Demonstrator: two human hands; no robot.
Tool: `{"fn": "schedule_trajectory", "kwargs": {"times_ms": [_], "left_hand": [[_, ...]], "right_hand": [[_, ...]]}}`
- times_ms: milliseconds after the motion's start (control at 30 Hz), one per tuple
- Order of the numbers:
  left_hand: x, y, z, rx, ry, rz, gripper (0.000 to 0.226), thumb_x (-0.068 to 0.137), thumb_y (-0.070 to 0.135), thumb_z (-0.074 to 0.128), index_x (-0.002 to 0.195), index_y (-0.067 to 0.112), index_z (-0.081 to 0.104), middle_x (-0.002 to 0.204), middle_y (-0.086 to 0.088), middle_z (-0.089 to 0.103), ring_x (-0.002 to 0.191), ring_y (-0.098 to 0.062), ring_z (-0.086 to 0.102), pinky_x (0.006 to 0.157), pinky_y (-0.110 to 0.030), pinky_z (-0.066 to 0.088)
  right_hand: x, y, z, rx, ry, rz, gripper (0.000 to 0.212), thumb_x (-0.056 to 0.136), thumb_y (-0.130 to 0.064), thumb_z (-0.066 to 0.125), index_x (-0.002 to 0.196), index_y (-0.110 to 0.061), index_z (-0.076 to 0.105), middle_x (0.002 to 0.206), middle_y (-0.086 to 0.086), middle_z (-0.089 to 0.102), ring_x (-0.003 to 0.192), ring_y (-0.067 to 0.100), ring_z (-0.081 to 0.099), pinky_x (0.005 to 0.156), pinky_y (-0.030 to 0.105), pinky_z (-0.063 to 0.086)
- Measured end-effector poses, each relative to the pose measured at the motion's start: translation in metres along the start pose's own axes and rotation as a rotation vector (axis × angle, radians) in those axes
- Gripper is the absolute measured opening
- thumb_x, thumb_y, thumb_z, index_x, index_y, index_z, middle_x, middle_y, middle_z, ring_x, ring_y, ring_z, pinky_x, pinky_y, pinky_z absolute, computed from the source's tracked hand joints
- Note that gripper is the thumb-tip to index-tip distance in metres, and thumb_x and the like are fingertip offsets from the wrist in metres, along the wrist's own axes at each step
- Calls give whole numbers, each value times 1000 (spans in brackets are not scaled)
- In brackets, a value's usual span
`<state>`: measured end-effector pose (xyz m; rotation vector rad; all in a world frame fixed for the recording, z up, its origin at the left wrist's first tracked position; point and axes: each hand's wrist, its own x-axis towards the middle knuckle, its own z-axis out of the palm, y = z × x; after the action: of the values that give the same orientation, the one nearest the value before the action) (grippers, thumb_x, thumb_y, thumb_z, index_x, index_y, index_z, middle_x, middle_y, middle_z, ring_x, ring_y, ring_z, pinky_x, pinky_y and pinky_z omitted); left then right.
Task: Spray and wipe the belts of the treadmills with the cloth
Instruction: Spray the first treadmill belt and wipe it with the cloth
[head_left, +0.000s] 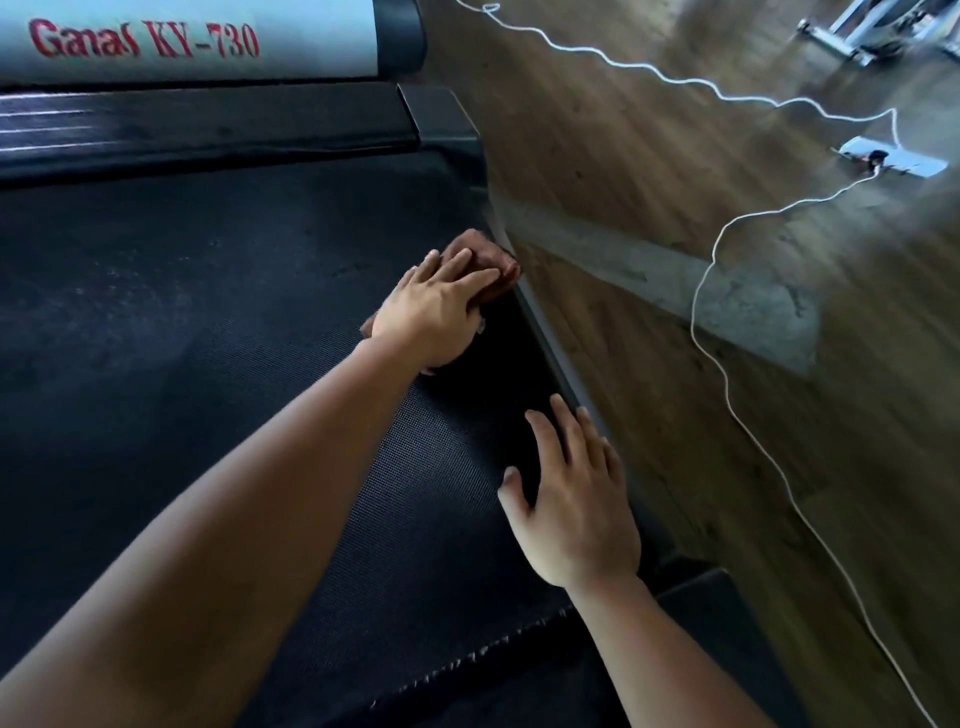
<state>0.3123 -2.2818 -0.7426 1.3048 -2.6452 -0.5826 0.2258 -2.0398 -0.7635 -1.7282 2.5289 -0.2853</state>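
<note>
The black textured treadmill belt (208, 322) fills the left and middle of the head view. A reddish-brown cloth (496, 257) lies bunched at the belt's right edge, against the side rail. My left hand (436, 312) presses flat on the cloth with straight fingers. Nearer to me, my right hand (576, 499) rests flat on the belt, fingers spread, its fingertips touching the side rail (550, 343). No spray bottle is in view.
The treadmill's grey motor cover (182, 41) with red lettering is at the top left. Wooden floor (675, 156) lies to the right, crossed by a white cable (698, 312) running to a power strip (893, 158). Metal equipment legs (857, 31) stand at the top right.
</note>
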Motion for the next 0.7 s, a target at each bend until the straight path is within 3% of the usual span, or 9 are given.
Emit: {"fn": "schedule_trajectory", "kwargs": {"times_ms": [200, 400, 700], "left_hand": [[-68, 0, 4, -27, 10, 87, 59, 98, 41, 50, 153, 48, 29, 167, 6, 14, 155, -24, 6, 126, -40, 11], [-165, -9, 9, -22, 60, -48, 59, 99, 49, 51, 153, 50, 26, 167, 12, 9, 155, -18, 2, 124, -31, 3], [-231, -34, 1, 56, 148, -217, 55, 97, 37, 59, 150, 38, 42, 163, 1, 30, 148, -36, 28, 115, -51, 32]], "right_hand": [[-1, 1, -2, 1, -24, -17, 63, 92, -54, 33, 150, -27, 35, 163, 0, 22, 151, 23, 18, 119, 47, 26], [-1, 1, 1, 17, 2, -15, 65, 91, -54, 34, 149, -25, 37, 163, 1, 24, 151, 24, 19, 118, 48, 27], [-1, 2, 0, 81, 27, -13, 63, 90, -55, 34, 146, -26, 41, 161, 3, 28, 150, 24, 21, 118, 48, 26]]}}
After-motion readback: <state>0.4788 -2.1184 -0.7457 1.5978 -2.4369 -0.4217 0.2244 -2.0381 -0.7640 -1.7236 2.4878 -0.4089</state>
